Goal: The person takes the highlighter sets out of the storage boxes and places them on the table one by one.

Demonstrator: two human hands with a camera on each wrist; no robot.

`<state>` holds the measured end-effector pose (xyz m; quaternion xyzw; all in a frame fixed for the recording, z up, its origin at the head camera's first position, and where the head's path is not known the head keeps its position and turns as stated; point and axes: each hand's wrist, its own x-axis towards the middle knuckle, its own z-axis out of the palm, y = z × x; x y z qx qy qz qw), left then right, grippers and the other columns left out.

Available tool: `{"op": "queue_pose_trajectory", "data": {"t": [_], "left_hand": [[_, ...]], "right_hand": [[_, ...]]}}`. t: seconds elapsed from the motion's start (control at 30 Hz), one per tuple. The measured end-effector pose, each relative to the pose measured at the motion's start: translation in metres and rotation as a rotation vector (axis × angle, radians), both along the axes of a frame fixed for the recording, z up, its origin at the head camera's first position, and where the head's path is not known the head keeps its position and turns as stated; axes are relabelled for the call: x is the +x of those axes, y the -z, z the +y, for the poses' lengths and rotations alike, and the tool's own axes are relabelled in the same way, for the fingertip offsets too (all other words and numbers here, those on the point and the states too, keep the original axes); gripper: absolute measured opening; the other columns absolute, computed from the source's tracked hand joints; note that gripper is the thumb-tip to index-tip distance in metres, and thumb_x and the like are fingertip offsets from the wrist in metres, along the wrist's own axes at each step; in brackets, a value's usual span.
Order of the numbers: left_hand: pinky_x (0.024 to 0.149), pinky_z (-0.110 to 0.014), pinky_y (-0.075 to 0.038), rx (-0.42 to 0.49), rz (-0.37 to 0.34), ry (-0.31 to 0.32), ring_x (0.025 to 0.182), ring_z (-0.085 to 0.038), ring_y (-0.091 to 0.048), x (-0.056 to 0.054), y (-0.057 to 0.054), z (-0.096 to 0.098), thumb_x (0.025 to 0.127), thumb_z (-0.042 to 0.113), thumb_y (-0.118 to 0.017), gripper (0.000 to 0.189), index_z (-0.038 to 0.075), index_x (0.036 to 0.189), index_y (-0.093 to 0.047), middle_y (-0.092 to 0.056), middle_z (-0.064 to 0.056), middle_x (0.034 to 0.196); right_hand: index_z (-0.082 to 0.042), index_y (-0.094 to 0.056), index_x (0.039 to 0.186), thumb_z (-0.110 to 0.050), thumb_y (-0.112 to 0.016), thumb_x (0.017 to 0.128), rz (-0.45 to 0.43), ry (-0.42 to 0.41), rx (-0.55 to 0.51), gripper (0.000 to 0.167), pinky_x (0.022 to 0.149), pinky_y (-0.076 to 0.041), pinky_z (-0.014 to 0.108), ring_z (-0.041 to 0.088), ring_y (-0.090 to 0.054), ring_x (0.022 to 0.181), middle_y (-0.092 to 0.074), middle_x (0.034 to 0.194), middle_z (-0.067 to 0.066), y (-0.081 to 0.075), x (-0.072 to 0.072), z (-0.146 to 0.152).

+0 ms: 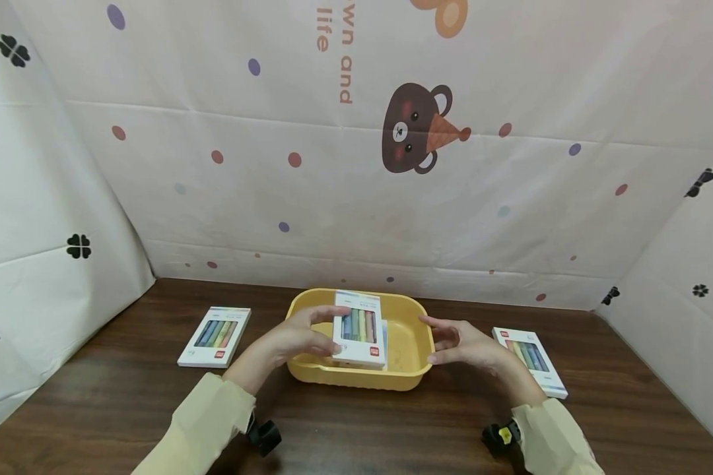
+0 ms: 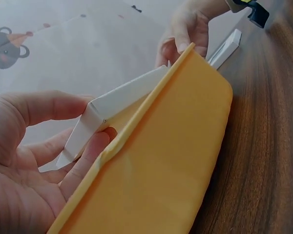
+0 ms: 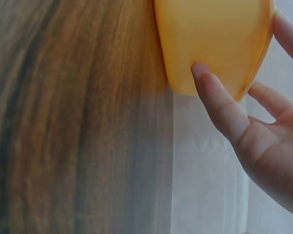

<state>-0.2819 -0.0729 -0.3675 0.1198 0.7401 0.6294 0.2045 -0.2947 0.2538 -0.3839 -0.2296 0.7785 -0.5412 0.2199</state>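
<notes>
A yellow plastic basket (image 1: 362, 378) stands on the table in the head view. Above its left half, my left hand (image 1: 309, 330) holds a white box of coloured chalks (image 1: 359, 356) by its left edge, tilted, with the window side showing. The left wrist view shows the thumb and fingers on opposite faces of this box, close over the rim. Behind it, the edge of another white box (image 1: 385, 333) shows inside the basket, mostly hidden. My right hand (image 1: 466, 343) grips the basket's right end, one finger (image 3: 217, 100) against the outer wall and others at the rim.
One similar chalk box (image 1: 214, 336) lies on the dark wooden table (image 1: 356, 429) left of the basket. Another box (image 1: 531, 361) lies at the right, partly behind my right forearm. A printed white sheet (image 1: 309, 198) hangs close behind the basket and along both sides.
</notes>
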Motion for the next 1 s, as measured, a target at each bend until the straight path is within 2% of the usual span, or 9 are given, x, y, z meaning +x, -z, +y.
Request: {"op": "queue_pose_trajectory", "data": {"t": [0.23, 0.7, 1.0], "left_hand": [[0.073, -0.034, -0.052, -0.025, 0.034, 0.012, 0.088, -0.022, -0.058, 0.006, -0.002, -0.005, 0.068, 0.002, -0.072, 0.066, 0.013, 0.13, -0.051, -0.032, -0.019, 0.139], [0.076, -0.035, -0.051, 0.047, 0.02, 0.073, 0.089, -0.023, -0.057, 0.019, -0.007, -0.018, 0.069, 0.005, -0.069, 0.069, 0.009, 0.134, -0.046, -0.03, -0.021, 0.137], [0.074, -0.032, -0.051, 0.115, 0.002, 0.11, 0.088, -0.023, -0.059, 0.029, -0.006, -0.024, 0.07, 0.002, -0.067, 0.07, 0.003, 0.135, -0.041, -0.037, -0.023, 0.129]], "right_hand": [[0.006, -0.019, 0.141, -0.01, -0.073, 0.076, -0.007, -0.004, -0.007, 0.086, 0.081, -0.05, 0.029, 0.029, -0.062, 0.096, -0.039, 0.127, 0.037, 0.0, -0.001, 0.0], [0.007, -0.018, 0.141, -0.01, -0.072, 0.077, -0.02, -0.015, -0.021, 0.086, 0.081, -0.05, 0.03, 0.032, -0.061, 0.097, -0.039, 0.127, 0.037, 0.0, 0.0, 0.001], [0.006, -0.018, 0.141, -0.011, -0.072, 0.077, -0.014, -0.017, -0.019, 0.085, 0.081, -0.05, 0.03, 0.031, -0.062, 0.096, -0.039, 0.127, 0.036, -0.002, 0.001, 0.001]]}}
